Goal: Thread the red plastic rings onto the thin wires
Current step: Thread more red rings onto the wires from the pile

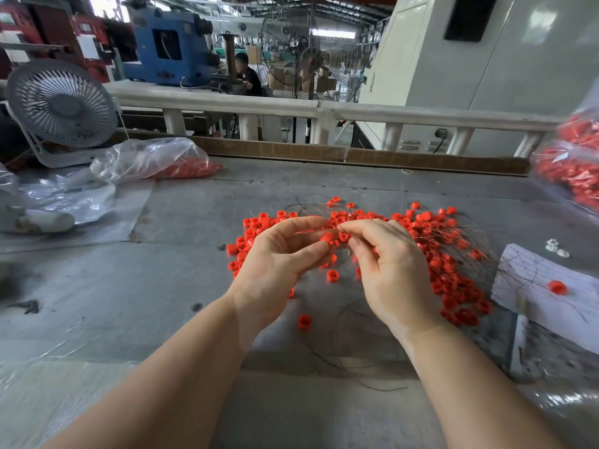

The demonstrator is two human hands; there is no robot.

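A pile of red plastic rings lies spread over the middle of the grey table, mixed with thin wires. My left hand pinches one red ring between thumb and fingers just above the pile. My right hand is close beside it, fingertips pinched on a thin wire whose end points at that ring. A loop of wire trails on the table below my right wrist. Loose single rings lie nearer to me.
A clear bag with red rings lies at the back left, beside a small grey fan. Another bag of red rings stands at the right edge. A white paper sheet with one ring lies at right. A cardboard strip edges the table's back.
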